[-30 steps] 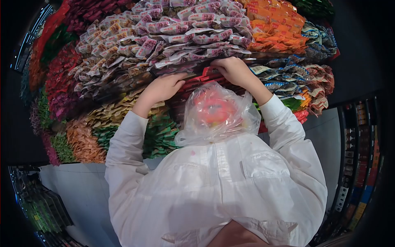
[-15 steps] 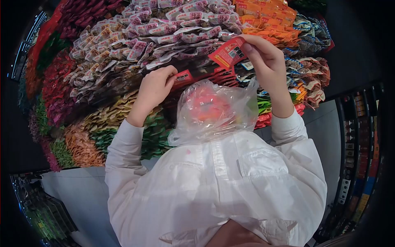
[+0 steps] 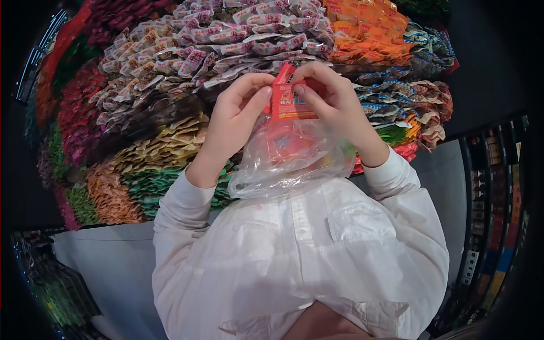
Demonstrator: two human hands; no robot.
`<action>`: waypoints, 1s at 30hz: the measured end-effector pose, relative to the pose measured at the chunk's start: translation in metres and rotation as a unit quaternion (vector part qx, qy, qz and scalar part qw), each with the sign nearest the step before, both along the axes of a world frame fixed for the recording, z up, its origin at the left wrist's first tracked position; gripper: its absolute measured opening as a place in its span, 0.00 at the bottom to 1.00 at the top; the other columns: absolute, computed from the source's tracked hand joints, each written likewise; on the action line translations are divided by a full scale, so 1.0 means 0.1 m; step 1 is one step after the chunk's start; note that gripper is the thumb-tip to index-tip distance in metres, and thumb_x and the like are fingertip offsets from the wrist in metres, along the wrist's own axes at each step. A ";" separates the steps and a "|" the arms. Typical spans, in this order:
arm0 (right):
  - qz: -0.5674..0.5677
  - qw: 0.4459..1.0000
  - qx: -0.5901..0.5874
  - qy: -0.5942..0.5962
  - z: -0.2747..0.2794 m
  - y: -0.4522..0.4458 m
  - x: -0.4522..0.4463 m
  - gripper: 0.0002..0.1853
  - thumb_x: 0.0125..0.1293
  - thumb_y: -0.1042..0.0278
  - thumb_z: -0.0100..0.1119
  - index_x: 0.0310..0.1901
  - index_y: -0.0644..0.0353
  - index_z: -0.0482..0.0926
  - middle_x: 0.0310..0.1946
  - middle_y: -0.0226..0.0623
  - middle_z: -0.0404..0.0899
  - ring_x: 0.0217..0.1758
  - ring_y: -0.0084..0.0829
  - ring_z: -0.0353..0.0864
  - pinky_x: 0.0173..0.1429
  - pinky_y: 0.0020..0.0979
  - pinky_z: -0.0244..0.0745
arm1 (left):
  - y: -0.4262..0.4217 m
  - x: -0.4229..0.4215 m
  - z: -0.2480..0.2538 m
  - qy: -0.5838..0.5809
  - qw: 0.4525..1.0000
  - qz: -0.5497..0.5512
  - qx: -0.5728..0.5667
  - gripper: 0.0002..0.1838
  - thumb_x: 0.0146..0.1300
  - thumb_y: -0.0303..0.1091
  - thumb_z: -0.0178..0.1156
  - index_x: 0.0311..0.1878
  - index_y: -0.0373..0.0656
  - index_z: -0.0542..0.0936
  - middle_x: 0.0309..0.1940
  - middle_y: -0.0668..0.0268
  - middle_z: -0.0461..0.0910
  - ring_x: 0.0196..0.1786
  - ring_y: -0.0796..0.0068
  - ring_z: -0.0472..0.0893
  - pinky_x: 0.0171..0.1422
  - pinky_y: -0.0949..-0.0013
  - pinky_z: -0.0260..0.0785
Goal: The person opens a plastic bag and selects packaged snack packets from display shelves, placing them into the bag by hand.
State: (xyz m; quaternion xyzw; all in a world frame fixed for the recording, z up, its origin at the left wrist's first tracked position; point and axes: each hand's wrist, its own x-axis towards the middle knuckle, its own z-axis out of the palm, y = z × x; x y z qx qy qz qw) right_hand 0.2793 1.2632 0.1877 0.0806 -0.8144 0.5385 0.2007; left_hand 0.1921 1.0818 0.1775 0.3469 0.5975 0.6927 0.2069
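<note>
My left hand (image 3: 241,110) and my right hand (image 3: 334,96) have come together in front of the stacks. Between them are small red snack packets (image 3: 290,107), one facing me with white print and a yellow strip, another poking up behind it. My right thumb and fingers pinch the front packet from its right side. My left thumb and fingers close on the left edge of the red packets. How many packets there are is partly hidden by the fingers. Just below hangs a clear plastic bag (image 3: 277,173) against my white shirt, with red packets showing through it.
Rows of white-and-pink packets (image 3: 249,34) fill the display ahead. Orange packets (image 3: 368,34) lie at the upper right, green (image 3: 153,190) and peach ones (image 3: 110,192) at the lower left. Shelves with goods (image 3: 493,209) stand on the right.
Both hands have moved inward and met. The red packet in my right hand has come left and down to my left hand, and its printed side now faces me.
</note>
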 end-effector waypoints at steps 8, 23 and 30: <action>-0.062 0.966 -0.159 0.192 0.40 0.16 0.46 0.18 0.64 0.80 0.58 0.55 0.68 0.70 0.54 0.41 0.75 0.50 0.26 0.80 0.54 0.25 0.75 | -0.28 0.33 0.32 0.390 0.908 -0.022 -0.152 0.32 0.50 0.28 0.65 0.62 0.40 0.69 0.58 0.56 0.71 0.49 0.75 0.74 0.53 0.74 0.67; 0.143 0.955 0.258 0.040 0.04 -0.19 0.44 0.12 0.59 0.65 0.62 0.45 0.58 0.79 0.36 0.38 0.82 0.34 0.43 0.82 0.38 0.36 0.77 | -0.21 0.31 0.09 -0.067 0.993 -0.042 0.088 0.13 0.67 0.24 0.53 0.54 0.37 0.76 0.38 0.68 0.79 0.28 0.88 0.74 0.31 0.82 0.65; 0.072 0.995 -0.070 0.014 0.31 0.37 0.56 0.11 0.66 0.71 0.55 0.34 0.70 0.82 0.30 0.37 0.83 0.34 0.22 0.81 0.40 0.24 0.75 | -0.09 0.30 -0.13 0.169 0.914 -0.311 -0.200 0.16 0.63 0.24 0.53 0.54 0.32 0.77 0.45 0.59 0.83 0.48 0.74 0.81 0.53 0.72 0.70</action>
